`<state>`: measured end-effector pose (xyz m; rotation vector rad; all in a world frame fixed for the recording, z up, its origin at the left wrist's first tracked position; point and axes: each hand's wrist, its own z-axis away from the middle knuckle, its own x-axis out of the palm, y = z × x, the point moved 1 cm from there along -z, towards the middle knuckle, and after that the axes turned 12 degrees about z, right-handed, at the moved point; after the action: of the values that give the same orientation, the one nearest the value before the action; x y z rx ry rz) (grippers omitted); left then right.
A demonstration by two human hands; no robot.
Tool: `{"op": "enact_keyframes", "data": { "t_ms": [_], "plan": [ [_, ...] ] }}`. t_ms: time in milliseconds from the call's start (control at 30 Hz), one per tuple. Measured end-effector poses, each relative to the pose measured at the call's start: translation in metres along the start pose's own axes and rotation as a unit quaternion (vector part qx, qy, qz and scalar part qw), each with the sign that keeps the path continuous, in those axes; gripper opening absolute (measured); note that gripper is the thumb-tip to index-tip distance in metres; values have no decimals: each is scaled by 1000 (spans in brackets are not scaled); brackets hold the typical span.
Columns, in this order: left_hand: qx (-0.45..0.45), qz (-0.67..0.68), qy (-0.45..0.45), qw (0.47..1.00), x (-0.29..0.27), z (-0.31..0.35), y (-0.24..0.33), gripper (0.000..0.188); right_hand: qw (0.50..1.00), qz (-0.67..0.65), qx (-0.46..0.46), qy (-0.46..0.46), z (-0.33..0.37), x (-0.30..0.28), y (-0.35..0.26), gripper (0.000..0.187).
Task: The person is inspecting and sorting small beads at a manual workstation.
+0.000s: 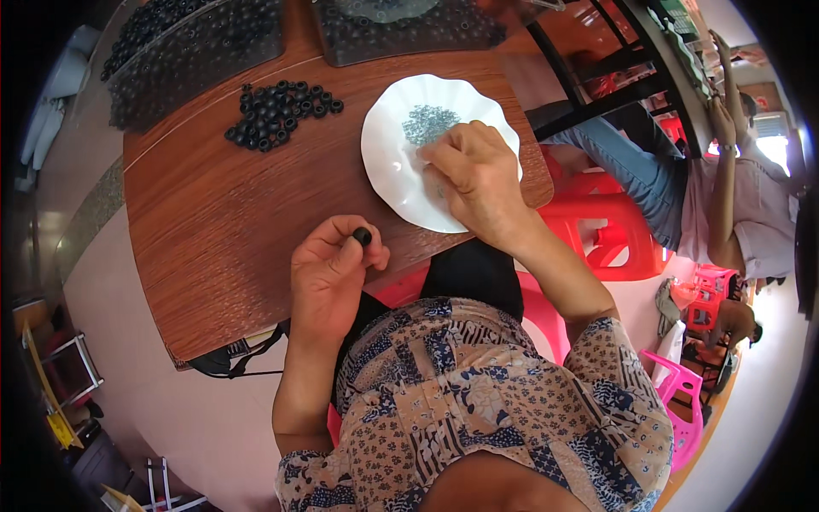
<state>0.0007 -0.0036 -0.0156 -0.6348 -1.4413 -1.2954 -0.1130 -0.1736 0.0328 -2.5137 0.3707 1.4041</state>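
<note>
Between the thumb and fingers of my left hand [328, 271] is a small black ring-shaped part [363, 236], held over the table's near edge. My right hand [478, 175] reaches over a white plate [388, 175] with a wavy rim, its thumb and forefinger pinched together. Whatever that pinch holds is too small to make out. On the plate, just beyond my right fingertips, lies a patch of tiny grey-green pieces [429, 124]. A loose pile of black ring-shaped parts [273, 115] sits on the wooden table [222, 230], left of the plate.
Two clear bins of black parts, one at the far left [200, 64] and one at the far middle [409, 34], stand along the table's back. Right of the table is a red plastic stool [597, 230]. Another person [708, 188] sits at a neighbouring table on the right.
</note>
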Motion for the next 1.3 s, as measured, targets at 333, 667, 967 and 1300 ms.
{"op": "enact_keyframes", "data": {
  "t_ms": [333,667,967,1300],
  "plan": [
    [4,25,-12,1000,-3,0,-1,16,973,157,-154,-72,-13,14,-10,16],
    [4,29,-3,1000,-4,1,-1,16,996,-3,-77,-52,-2,21,2,27],
    [11,22,-2,1000,-5,2,-1,16,994,-4,-98,-52,-4,14,-5,28],
    [12,32,8,999,-2,2,-1,18,914,-363,68,-169,-16,-26,-47,17]
  ]
}}
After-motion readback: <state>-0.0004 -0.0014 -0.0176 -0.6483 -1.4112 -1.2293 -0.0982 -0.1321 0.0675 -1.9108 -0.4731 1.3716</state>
